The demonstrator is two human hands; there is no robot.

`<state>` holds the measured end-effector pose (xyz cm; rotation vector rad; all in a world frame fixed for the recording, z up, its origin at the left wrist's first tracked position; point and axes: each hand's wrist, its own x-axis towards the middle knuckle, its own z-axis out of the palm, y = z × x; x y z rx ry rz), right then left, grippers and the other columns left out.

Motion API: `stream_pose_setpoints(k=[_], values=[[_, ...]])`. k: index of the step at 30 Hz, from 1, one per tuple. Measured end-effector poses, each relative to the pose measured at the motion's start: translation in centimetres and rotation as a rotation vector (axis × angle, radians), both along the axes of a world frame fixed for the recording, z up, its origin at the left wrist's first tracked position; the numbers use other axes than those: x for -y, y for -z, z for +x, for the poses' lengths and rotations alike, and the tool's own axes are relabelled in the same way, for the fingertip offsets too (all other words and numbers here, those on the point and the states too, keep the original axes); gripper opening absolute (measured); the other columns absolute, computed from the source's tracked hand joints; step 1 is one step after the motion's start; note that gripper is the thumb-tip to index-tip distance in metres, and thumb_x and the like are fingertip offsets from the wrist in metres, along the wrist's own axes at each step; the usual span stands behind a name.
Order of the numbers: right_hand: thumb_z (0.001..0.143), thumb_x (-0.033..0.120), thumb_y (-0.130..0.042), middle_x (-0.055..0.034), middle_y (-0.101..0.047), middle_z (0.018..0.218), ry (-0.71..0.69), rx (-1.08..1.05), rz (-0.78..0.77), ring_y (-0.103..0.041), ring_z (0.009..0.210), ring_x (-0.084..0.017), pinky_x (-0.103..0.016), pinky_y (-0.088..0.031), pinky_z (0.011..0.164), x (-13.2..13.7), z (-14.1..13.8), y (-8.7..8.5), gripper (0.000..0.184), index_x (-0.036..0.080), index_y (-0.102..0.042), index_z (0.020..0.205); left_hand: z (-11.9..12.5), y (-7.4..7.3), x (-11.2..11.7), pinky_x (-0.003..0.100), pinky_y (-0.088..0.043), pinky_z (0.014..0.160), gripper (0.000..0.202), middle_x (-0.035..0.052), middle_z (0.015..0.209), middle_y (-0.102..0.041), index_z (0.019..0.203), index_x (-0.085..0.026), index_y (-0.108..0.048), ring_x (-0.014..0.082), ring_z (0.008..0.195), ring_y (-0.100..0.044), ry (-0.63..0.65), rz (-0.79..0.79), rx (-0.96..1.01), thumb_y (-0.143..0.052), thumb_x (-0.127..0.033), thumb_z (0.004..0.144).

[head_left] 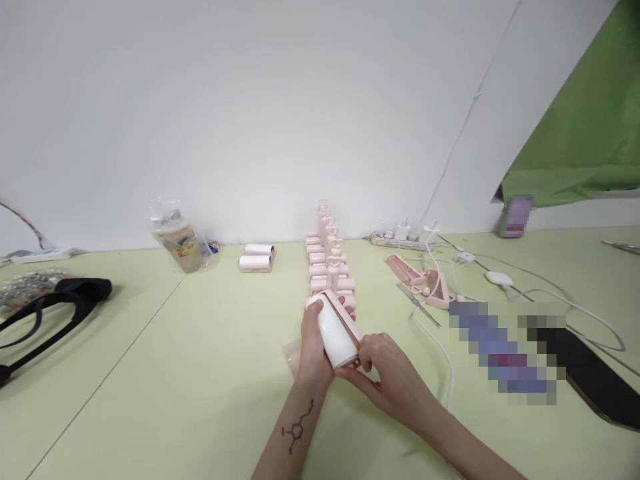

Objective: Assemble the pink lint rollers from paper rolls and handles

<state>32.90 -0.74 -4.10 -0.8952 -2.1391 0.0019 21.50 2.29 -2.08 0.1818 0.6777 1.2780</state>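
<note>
Both of my hands hold one pink lint roller with a white paper roll just above the pale green table. My left hand wraps the roll from the left. My right hand grips its near end and the pink frame from the right. Right behind it a row of several assembled pink rollers runs away toward the wall. A thin clear wrapper lies under my left hand.
Two white refill rolls lie at the back centre. A plastic bag with contents stands back left, a black strap far left. Pink roller parts, scissors, white cables and a power strip lie to the right.
</note>
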Motion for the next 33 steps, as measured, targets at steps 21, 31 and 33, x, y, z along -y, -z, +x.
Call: stream_pose_setpoints(k=[21,31,33], values=[[0.066,0.012,-0.058,0.0051,-0.039,0.067,-0.183,-0.217,-0.664,-0.038,0.053,-0.007,-0.016,-0.031,0.045,-1.9,4.7,-4.9,0.040,0.023,-0.044,0.103,-4.0,1.0,3.5,0.031,-0.044,0.070,0.035,0.0047,0.083,-0.061,0.075,-0.019,-0.050,0.0203,0.079,-0.058,0.075,0.216,-0.333,-0.069,-0.046,0.062],[0.062,0.008,-0.055,0.0022,-0.046,0.079,-0.399,0.035,-0.933,-0.043,0.063,-0.008,-0.017,-0.035,0.052,0.3,2.3,-6.0,0.045,0.024,-0.052,0.105,-4.2,-1.1,6.1,0.027,-0.045,0.058,0.031,0.0051,0.074,-0.066,0.077,-0.017,-0.064,0.0200,0.066,-0.061,0.960,0.159,-0.338,-0.073,-0.035,0.054],[0.060,0.011,-0.056,-0.0001,-0.050,0.088,-0.357,0.159,-0.743,-0.048,0.067,-0.010,-0.020,-0.039,0.056,1.1,2.3,-5.8,0.047,0.023,-0.052,0.105,-4.7,-1.3,7.3,0.030,-0.047,0.063,0.022,0.0038,0.073,-0.065,0.078,-0.017,-0.064,0.0179,0.067,-0.060,0.910,0.101,-0.385,-0.070,-0.031,0.062]])
